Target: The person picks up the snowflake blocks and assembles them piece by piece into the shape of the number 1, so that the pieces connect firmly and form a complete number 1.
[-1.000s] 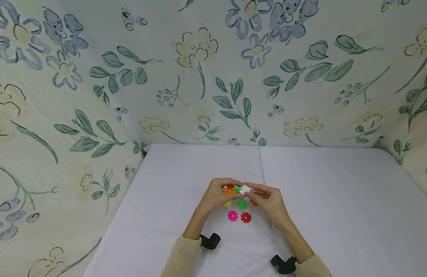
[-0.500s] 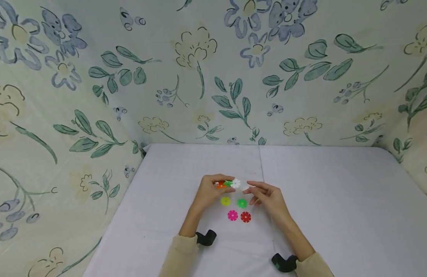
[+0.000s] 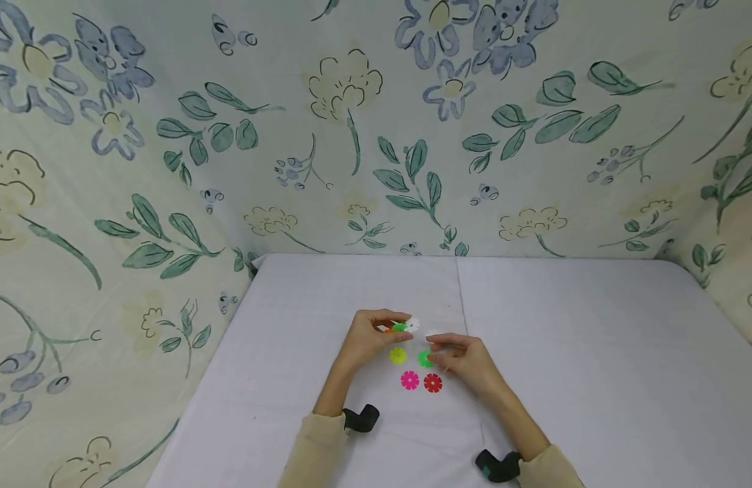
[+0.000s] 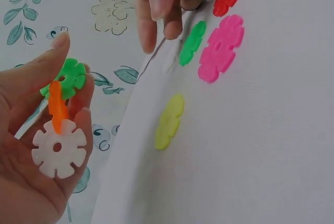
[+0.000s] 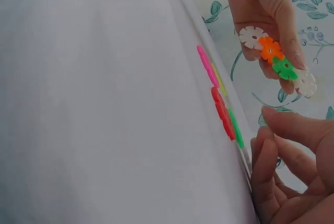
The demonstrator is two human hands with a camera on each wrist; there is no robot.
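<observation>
My left hand (image 3: pixel 362 339) holds a short chain of interlocked notched plastic discs. In the right wrist view the chain runs from a white disc (image 5: pixel 252 37) through an orange disc (image 5: pixel 271 50) and a green disc (image 5: pixel 285 68) to another white disc (image 5: pixel 305 83). Thumb and fingers pinch it from both sides. Over the table, my right hand (image 3: pixel 470 366) has its thumb and forefinger apart, with nothing seen between them. Its fingertips partly cover a loose green disc (image 3: pixel 424 358); whether they touch it I cannot tell. A pale disc (image 3: pixel 433 334) lies just beyond, faint against the cloth.
Three more loose discs lie on the white tablecloth (image 3: pixel 303 379): yellow (image 3: pixel 398 355), pink (image 3: pixel 410 380) and red (image 3: pixel 433 383). A flower-patterned curtain (image 3: pixel 351 176) hangs behind the table's far edge. Black wrist mounts (image 3: pixel 362 418) sit at both wrists.
The right hand has let go of the chain's white end, drawn away to the right, then lowered toward the loose green disc. The left hand has moved slightly left, keeping the chain.
</observation>
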